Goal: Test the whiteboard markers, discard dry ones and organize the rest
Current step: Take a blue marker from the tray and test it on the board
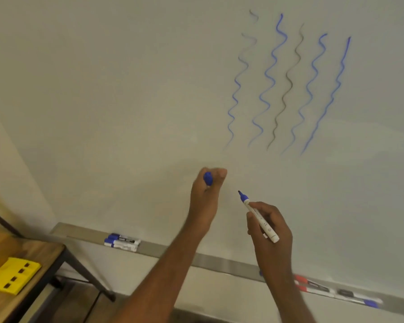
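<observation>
My right hand (269, 231) grips an uncapped blue whiteboard marker (258, 216), tip pointing up-left, just off the whiteboard (126, 89). My left hand (207, 197) is closed around the marker's blue cap (208, 178), a short way left of the tip. Several wavy test lines (287, 82), blue and one dark, run down the board above both hands. Two blue-capped markers (123, 242) lie on the board's tray (173, 251) at the left. Red, black and blue markers (331, 291) lie on the tray at the right, partly behind my right arm.
A wooden table (21, 264) with dark metal legs stands at the lower left, close to the tray's left end. A yellow block-shaped object (12, 276) with dark slots rests on it. Floor shows beneath the tray.
</observation>
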The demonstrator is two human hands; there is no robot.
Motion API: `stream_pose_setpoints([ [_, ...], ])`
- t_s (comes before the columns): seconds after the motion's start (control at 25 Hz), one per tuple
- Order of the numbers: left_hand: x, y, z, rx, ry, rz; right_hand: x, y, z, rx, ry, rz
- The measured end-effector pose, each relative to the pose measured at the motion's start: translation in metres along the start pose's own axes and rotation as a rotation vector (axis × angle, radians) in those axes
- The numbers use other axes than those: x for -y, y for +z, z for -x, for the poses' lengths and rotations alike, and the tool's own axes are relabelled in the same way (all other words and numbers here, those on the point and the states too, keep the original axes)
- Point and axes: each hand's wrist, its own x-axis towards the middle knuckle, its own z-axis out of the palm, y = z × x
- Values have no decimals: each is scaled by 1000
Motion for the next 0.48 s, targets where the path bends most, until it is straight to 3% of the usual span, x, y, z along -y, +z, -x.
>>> stream_pose_setpoints([
  [0.16,26,17,63,43,-370,197,-6,-31,42,42,45,23],
  [0.32,36,35,96,5,-618,336,-15,-58,79,115,87,-4],
  [0.48,43,42,127,15,-760,612,-22,-75,104,183,117,7],
])
